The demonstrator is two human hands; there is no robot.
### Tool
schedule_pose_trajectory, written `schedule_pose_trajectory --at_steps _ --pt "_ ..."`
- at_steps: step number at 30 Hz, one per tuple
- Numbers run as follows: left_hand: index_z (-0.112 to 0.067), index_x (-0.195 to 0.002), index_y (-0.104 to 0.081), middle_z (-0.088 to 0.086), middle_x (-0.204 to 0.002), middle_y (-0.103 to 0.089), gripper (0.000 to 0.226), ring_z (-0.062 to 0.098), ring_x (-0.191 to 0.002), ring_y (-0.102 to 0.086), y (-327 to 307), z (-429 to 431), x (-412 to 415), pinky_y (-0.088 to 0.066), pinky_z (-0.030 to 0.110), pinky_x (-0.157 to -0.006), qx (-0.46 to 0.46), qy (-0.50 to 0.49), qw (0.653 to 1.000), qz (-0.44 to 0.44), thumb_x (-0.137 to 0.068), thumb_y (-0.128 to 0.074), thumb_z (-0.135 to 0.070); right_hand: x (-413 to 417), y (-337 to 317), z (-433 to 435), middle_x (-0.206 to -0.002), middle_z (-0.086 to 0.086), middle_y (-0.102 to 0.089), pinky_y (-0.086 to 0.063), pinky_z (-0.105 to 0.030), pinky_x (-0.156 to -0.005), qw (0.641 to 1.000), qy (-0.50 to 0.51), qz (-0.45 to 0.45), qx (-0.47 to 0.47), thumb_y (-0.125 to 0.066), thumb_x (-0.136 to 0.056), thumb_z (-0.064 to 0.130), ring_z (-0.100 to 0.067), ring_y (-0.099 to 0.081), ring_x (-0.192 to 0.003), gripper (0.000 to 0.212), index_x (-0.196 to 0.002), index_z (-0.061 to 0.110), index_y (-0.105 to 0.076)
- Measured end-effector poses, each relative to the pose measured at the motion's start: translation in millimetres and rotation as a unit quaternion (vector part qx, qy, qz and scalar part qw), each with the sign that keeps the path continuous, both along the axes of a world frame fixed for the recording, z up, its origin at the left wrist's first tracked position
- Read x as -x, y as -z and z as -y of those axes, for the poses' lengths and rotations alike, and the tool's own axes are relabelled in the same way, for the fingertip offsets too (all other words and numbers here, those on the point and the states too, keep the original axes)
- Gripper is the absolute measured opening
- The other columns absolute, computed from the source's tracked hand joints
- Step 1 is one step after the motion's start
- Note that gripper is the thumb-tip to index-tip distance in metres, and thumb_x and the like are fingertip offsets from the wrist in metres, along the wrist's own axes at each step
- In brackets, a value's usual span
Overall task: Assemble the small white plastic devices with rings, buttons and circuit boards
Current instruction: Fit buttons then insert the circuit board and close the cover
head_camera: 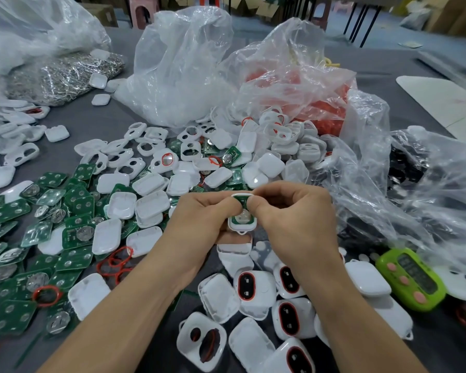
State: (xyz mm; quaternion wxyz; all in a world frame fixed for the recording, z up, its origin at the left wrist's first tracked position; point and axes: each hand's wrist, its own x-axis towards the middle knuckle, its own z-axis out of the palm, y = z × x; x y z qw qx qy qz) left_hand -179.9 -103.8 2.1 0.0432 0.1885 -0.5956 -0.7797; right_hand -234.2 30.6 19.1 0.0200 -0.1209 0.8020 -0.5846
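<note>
- Hands meet above the table (92, 125), close in front of the person: the left hand (199, 224) and the right hand (296, 219) pinch one small white shell (242, 229) between them.
- Fingers (256, 204) of both hands are curled narrow round the shell's edges, with the thumb tips side by side on its open face.
- A green circuit board (244, 218) with a round metal contact lies inside that shell, so the step in hand looks like seating the board.
- The next move, I judge, calls for even thumb pressure until the board sits flush. A back cover (150, 204) from the loose ones on the left would then be snapped on.
- Finished units (254, 288), ringed in red, lie just below the wrists.
</note>
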Motion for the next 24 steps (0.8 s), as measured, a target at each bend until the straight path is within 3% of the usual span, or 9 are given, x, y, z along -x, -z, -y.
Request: schedule_pose_trajectory --at_steps 3,9,14,20,24 --pt "-0.014 -0.091 -0.085 0.017 -0.083 -0.076 0.036 0.028 -0.073 -0.067 -0.4 -1.9 -0.8 -0.064 0.041 -0.070 0.017 -0.020 1.000 0.004 -0.086 -0.055 0.005 -1.5 0.7 0.9 -0.063 0.015 -0.073 -0.050 -0.014 -0.056 1.000 0.003 -0.003 -0.002 -0.084 -0.078 0.017 -0.001 -0.068 -0.058 0.013 -0.072 0.028 -0.079" --pt "-0.013 -0.095 -0.084 0.018 -0.091 -0.078 0.033 0.022 -0.076 -0.071 -2.8 -0.8 -1.2 -0.064 0.032 -0.064 0.001 -0.013 1.000 0.002 -0.091 -0.057 0.005 -2.6 0.3 0.8 -0.066 0.017 -0.073 -0.054 -0.015 -0.060 1.000 -0.008 -0.002 -0.003 -0.083 -0.080 0.018 -0.001 -0.070 -0.062 0.014 -0.073 0.030 -0.078" --pt "-0.011 -0.099 -0.083 0.014 -0.098 -0.079 0.025 0.020 -0.084 -0.075 -3.4 1.1 0.7 -0.064 0.032 -0.070 -0.012 -0.022 1.000 -0.006 -0.095 -0.061 -0.001 -1.9 -2.8 0.2 -0.073 0.014 -0.075 -0.055 -0.017 -0.063 0.998 -0.060 0.011 -0.001 -0.082 -0.075 0.011 -0.002 -0.069 -0.066 0.020 -0.079 0.029 -0.076" --pt "-0.009 -0.103 -0.082 0.015 -0.103 -0.079 0.026 0.019 -0.083 -0.074 -3.0 0.7 0.8 -0.063 0.032 -0.069 -0.010 -0.009 1.000 -0.005 -0.095 -0.060 0.000 -2.2 0.4 3.6 -0.071 0.013 -0.073 -0.057 -0.020 -0.062 0.999 -0.032 0.017 -0.022 -0.082 -0.076 0.007 -0.002 -0.068 -0.063 0.022 -0.078 0.026 -0.073" --pt "-0.008 -0.100 -0.082 0.013 -0.095 -0.079 0.030 0.017 -0.074 -0.071 -2.5 1.9 1.0 -0.062 0.028 -0.064 -0.020 -0.012 1.000 -0.001 -0.095 -0.056 0.004 -3.8 1.3 8.3 -0.070 0.015 -0.072 -0.055 -0.017 -0.063 0.999 -0.007 -0.004 -0.044 -0.083 -0.076 0.012 -0.001 -0.067 -0.063 0.017 -0.078 0.026 -0.072"
